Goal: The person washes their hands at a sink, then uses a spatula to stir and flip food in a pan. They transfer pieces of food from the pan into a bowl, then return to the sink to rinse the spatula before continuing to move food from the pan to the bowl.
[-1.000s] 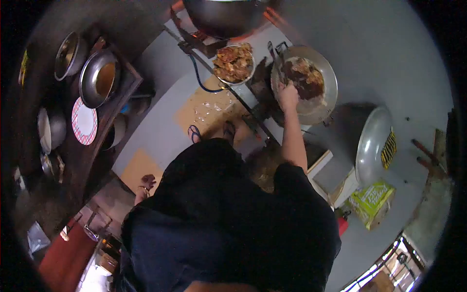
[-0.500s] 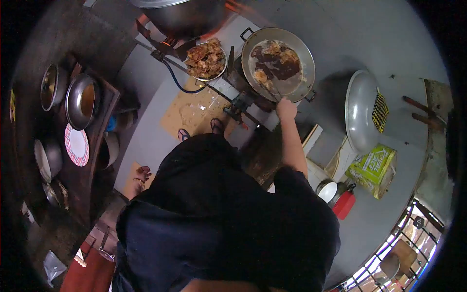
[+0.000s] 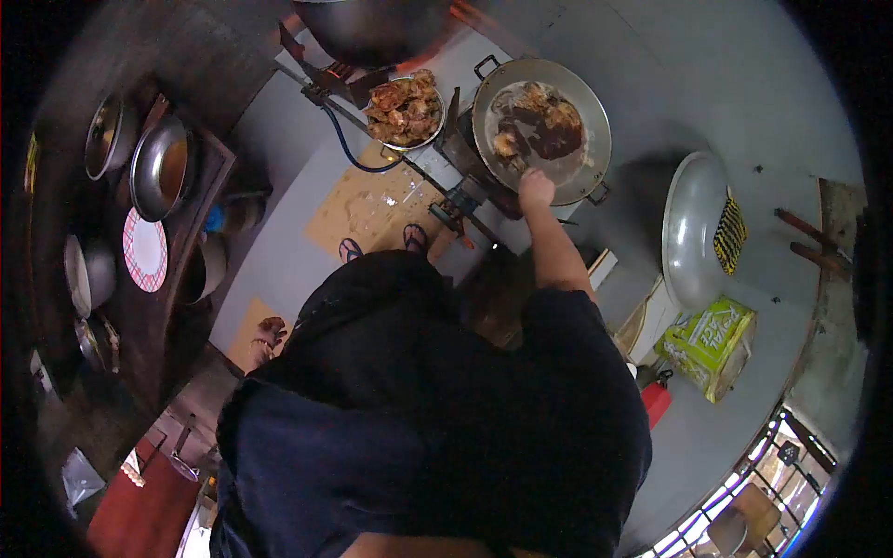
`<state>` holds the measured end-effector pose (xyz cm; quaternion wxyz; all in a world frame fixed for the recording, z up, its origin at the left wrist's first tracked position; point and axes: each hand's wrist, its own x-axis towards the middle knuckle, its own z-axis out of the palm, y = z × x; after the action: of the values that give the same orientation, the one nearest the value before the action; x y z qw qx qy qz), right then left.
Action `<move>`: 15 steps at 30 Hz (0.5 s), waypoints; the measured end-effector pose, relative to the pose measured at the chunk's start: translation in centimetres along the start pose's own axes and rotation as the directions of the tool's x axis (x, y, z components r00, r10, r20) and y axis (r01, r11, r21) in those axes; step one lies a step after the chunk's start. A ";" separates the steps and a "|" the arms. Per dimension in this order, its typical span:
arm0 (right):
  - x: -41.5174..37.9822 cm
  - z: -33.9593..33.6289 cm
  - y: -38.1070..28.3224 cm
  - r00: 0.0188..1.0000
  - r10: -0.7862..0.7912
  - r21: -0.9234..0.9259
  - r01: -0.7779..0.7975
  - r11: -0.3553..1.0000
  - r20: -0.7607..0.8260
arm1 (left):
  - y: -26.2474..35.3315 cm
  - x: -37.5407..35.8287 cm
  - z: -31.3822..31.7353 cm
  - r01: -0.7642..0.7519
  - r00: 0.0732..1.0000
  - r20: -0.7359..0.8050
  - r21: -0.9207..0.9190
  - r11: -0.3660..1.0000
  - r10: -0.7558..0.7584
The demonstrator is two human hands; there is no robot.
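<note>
My right hand [image 3: 537, 189] is closed around the thin handle of a cooking utensil at the near rim of a wide two-handled metal pan [image 3: 600, 139]. The utensil's working end reaches into dark, bubbling liquid, where its shape is unclear. Browned pieces of food [image 3: 561, 115] float at the far side, and a smaller piece [image 3: 505, 144] lies near the left side. Left of the pan stands a bowl heaped with browned, fried-looking pieces [image 3: 405, 110]. My left hand [image 3: 272, 330] hangs low by my side, away from the pan, fingers loosely apart and holding nothing.
A large dark pot [image 3: 377, 33] sits over a glowing burner at the back. A blue hose [image 3: 346, 149] curves beside the metal stove frame. Shelving at left holds metal bowls [image 3: 160, 172] and a checked-rim plate [image 3: 145, 249]. At right are a big metal basin [image 3: 693, 232] and a green bag [image 3: 709, 344].
My right hand has shifted a little left and toward the pan, and less of the utensil shows ahead of it. The whole view has shifted slightly. My left hand stays hanging.
</note>
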<state>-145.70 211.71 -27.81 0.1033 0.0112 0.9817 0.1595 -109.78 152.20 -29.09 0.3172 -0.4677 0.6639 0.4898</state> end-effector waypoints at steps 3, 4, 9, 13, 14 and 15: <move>0.0 -2.5 0.4 1.000 -0.017 0.084 0.015 0.996 0.023 | -0.3 -0.7 0.2 0.075 0.992 0.111 -0.172 0.982 -0.057; 0.2 -2.2 0.6 1.000 -0.019 0.081 0.017 0.997 0.019 | 0.5 -1.8 0.2 0.119 0.973 0.228 -0.315 0.942 -0.047; 0.2 -2.4 1.7 0.996 -0.008 0.161 -0.006 0.987 0.088 | 0.5 -2.6 0.2 0.152 0.929 0.367 -0.515 0.844 0.057; -0.8 -3.8 2.4 0.983 0.033 0.201 -0.069 0.977 0.181 | -1.8 -0.5 0.8 0.019 0.997 0.072 -0.176 0.984 -0.007; -1.4 -4.1 2.5 0.986 0.038 0.178 -0.068 0.982 0.165 | -2.1 -0.2 0.6 0.014 0.998 0.058 -0.158 0.987 -0.004; -2.0 -4.4 2.3 0.988 0.041 0.155 -0.064 0.986 0.148 | -2.4 0.0 0.2 0.016 0.999 0.049 -0.154 0.988 -0.008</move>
<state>-144.70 212.36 -22.58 0.1688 0.0570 0.9806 0.0818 -107.56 152.18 -30.02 0.2989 -0.4829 0.6135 0.5488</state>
